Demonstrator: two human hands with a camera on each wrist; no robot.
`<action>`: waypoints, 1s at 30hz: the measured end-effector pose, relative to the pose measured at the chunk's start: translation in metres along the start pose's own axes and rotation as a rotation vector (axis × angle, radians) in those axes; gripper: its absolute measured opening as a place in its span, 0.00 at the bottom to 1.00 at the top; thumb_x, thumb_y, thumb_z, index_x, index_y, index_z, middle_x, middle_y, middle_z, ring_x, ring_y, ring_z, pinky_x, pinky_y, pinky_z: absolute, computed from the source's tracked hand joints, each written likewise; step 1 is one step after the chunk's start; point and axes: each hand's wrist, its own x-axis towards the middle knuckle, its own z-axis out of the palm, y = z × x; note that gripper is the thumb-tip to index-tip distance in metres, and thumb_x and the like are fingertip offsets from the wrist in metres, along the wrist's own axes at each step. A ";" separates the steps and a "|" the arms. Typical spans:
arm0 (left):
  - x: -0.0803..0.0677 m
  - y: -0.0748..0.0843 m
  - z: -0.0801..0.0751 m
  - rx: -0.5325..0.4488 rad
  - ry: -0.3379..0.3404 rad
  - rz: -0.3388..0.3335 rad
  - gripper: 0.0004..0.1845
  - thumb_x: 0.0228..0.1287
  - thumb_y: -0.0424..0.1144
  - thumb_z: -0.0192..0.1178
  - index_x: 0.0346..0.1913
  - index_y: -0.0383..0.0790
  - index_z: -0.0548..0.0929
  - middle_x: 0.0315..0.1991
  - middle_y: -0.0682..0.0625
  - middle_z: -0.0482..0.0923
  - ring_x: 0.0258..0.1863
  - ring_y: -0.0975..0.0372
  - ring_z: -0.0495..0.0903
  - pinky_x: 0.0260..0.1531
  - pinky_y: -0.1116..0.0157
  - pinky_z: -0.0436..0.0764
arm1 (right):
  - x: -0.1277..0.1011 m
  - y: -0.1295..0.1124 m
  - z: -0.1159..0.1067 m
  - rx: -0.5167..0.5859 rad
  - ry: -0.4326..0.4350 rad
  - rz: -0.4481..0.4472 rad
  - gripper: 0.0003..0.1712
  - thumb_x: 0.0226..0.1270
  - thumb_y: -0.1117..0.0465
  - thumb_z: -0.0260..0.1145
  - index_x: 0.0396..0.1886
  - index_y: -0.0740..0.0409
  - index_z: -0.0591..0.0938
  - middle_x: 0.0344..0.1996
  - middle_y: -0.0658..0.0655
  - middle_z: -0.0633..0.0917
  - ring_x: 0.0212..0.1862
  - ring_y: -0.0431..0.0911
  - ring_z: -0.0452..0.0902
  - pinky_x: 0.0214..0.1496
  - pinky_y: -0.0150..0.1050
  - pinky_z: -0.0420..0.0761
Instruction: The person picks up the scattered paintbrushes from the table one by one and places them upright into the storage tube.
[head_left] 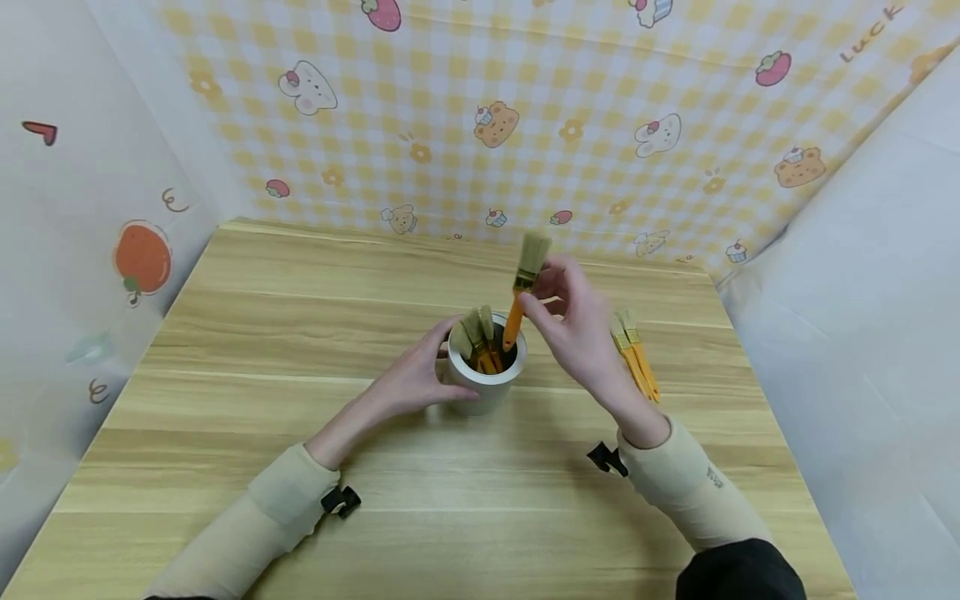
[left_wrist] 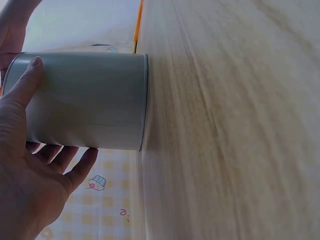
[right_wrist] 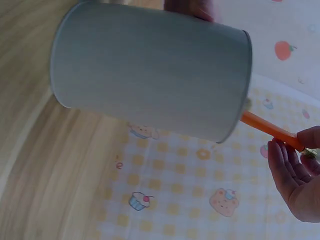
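Right hand (head_left: pixel 581 329) raised, brush (head_left: pixel 527 279) pinched (bristles (head_left: pixel 536 250) up), left hand (head_left: pixel 416 375) cupping pot (head_left: pixel 491 402)

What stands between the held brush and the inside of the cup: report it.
Nothing visible blocks the brush: the right hand holds its lower end at the open mouth of the cup. Other brushes inside stand toward the left hand, leaving a gap.

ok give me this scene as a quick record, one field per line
container: pale grey pot, upright on the wooden table
left hand: grips the pot's side
right hand: pinches a held brush, bristles up, handle end at the pot's mouth
pot contents: several brushes, bristles up, exact count unclear
loose items: two orange-handled brushes beside the right forearm
backdrop: yellow checked cloth
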 end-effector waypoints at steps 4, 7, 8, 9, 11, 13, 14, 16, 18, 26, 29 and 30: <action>0.000 0.000 0.000 -0.002 -0.002 0.002 0.61 0.50 0.45 0.82 0.82 0.59 0.52 0.77 0.47 0.65 0.69 0.45 0.76 0.70 0.41 0.75 | -0.005 0.006 0.006 -0.075 -0.043 -0.025 0.17 0.71 0.66 0.68 0.56 0.60 0.76 0.42 0.57 0.88 0.42 0.47 0.86 0.43 0.39 0.89; 0.000 0.000 0.000 -0.002 -0.003 0.009 0.61 0.50 0.45 0.82 0.82 0.59 0.52 0.77 0.47 0.65 0.70 0.46 0.74 0.69 0.42 0.76 | -0.009 0.010 0.009 -0.116 -0.070 -0.029 0.15 0.71 0.66 0.68 0.55 0.60 0.77 0.41 0.56 0.87 0.41 0.46 0.85 0.43 0.41 0.89; 0.000 0.000 0.000 -0.002 -0.002 0.013 0.61 0.50 0.45 0.82 0.82 0.59 0.53 0.77 0.47 0.65 0.71 0.46 0.74 0.69 0.43 0.76 | -0.011 0.012 0.010 -0.123 -0.080 -0.027 0.15 0.71 0.66 0.68 0.54 0.60 0.77 0.40 0.56 0.87 0.41 0.46 0.85 0.43 0.42 0.89; 0.000 0.000 0.000 0.000 -0.001 0.014 0.61 0.49 0.45 0.82 0.82 0.59 0.53 0.76 0.47 0.65 0.70 0.46 0.74 0.69 0.43 0.77 | -0.012 0.013 0.011 -0.134 -0.089 -0.029 0.14 0.71 0.65 0.68 0.53 0.60 0.77 0.40 0.56 0.87 0.41 0.45 0.85 0.44 0.43 0.89; 0.000 0.000 0.000 0.003 0.001 0.021 0.61 0.49 0.45 0.82 0.81 0.59 0.53 0.76 0.48 0.66 0.70 0.47 0.74 0.69 0.43 0.77 | -0.014 0.016 0.013 -0.151 -0.102 -0.041 0.13 0.71 0.65 0.68 0.52 0.60 0.78 0.40 0.56 0.86 0.41 0.46 0.84 0.46 0.44 0.88; -0.001 -0.001 0.000 0.006 0.003 0.025 0.61 0.49 0.46 0.82 0.81 0.59 0.53 0.76 0.48 0.66 0.70 0.48 0.74 0.68 0.44 0.78 | -0.015 0.018 0.015 -0.165 -0.110 -0.046 0.11 0.72 0.65 0.68 0.50 0.60 0.78 0.40 0.56 0.87 0.43 0.46 0.85 0.48 0.45 0.88; 0.000 -0.001 0.000 0.007 0.004 0.029 0.60 0.49 0.46 0.82 0.81 0.59 0.53 0.75 0.49 0.66 0.70 0.48 0.75 0.68 0.44 0.78 | -0.016 0.018 0.015 -0.171 -0.111 -0.048 0.10 0.72 0.65 0.68 0.50 0.60 0.79 0.40 0.56 0.87 0.44 0.47 0.85 0.49 0.45 0.88; 0.000 -0.002 0.000 0.004 0.003 0.040 0.60 0.50 0.46 0.82 0.81 0.59 0.53 0.75 0.49 0.67 0.70 0.49 0.74 0.69 0.45 0.78 | -0.017 0.019 0.016 -0.179 -0.109 -0.050 0.10 0.72 0.65 0.67 0.50 0.60 0.79 0.40 0.56 0.87 0.44 0.47 0.85 0.51 0.45 0.88; 0.000 -0.002 0.000 0.001 0.003 0.047 0.60 0.50 0.46 0.82 0.81 0.59 0.54 0.75 0.49 0.67 0.70 0.49 0.74 0.69 0.45 0.77 | -0.017 0.020 0.016 -0.177 -0.105 -0.043 0.10 0.73 0.66 0.66 0.50 0.61 0.79 0.40 0.56 0.87 0.45 0.48 0.86 0.51 0.45 0.88; 0.000 -0.002 0.001 0.013 0.009 0.026 0.60 0.49 0.46 0.83 0.81 0.58 0.54 0.75 0.48 0.67 0.70 0.48 0.75 0.69 0.44 0.77 | -0.019 0.030 0.006 -0.169 -0.088 0.000 0.14 0.74 0.65 0.66 0.55 0.62 0.78 0.42 0.58 0.86 0.45 0.50 0.86 0.50 0.50 0.88; 0.000 -0.001 0.001 0.022 0.012 0.018 0.60 0.49 0.47 0.83 0.81 0.59 0.54 0.75 0.48 0.67 0.69 0.47 0.76 0.69 0.43 0.76 | -0.019 0.038 -0.001 -0.188 -0.080 0.012 0.16 0.74 0.66 0.66 0.58 0.62 0.78 0.44 0.61 0.86 0.46 0.51 0.86 0.50 0.50 0.88; 0.000 -0.001 0.001 0.024 0.013 0.017 0.60 0.48 0.47 0.83 0.81 0.59 0.54 0.75 0.48 0.67 0.69 0.46 0.76 0.69 0.43 0.76 | -0.019 0.041 -0.004 -0.198 -0.078 0.018 0.16 0.73 0.66 0.66 0.58 0.62 0.78 0.45 0.61 0.87 0.46 0.51 0.86 0.50 0.50 0.88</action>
